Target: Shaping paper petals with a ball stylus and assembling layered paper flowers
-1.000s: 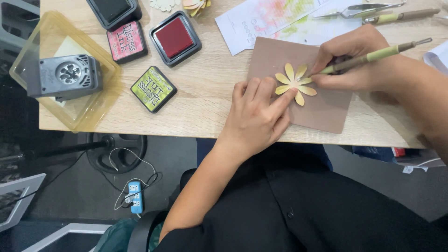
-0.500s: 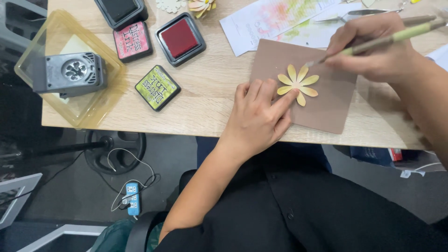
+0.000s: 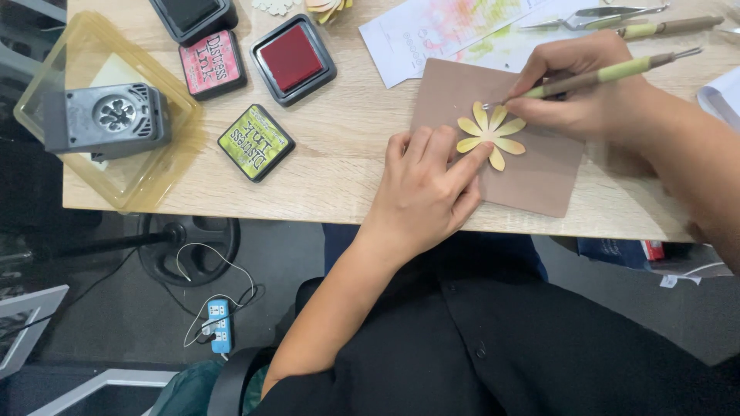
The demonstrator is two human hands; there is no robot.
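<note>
While we press the yellow paper daisy cutout point(image 3: 490, 132) flat, our stylus tip meets its centre.

Nearest us, our left hand point(image 3: 428, 192) lies on the pale wooden table point(image 3: 339, 166), its fingers spread loose and gripping nothing, the forefinger tip pinning one lower petal. The daisy rests on a brown square foam mat point(image 3: 532, 166) by the table's near edge. Our right hand point(image 3: 586, 100) pinches a green-handled metal-tipped stylus point(image 3: 597, 75); its long axis runs from upper right down to the tip at lower left. Left of us sit a green ink pad point(image 3: 255, 142), a pink ink pad point(image 3: 213, 63) and a red ink pad point(image 3: 294, 58). A clear yellowish plastic tray point(image 3: 54, 85) holds a grey flower punch point(image 3: 108, 117). Farther off lies an ink-smeared white paper sheet point(image 3: 455, 31).
</note>
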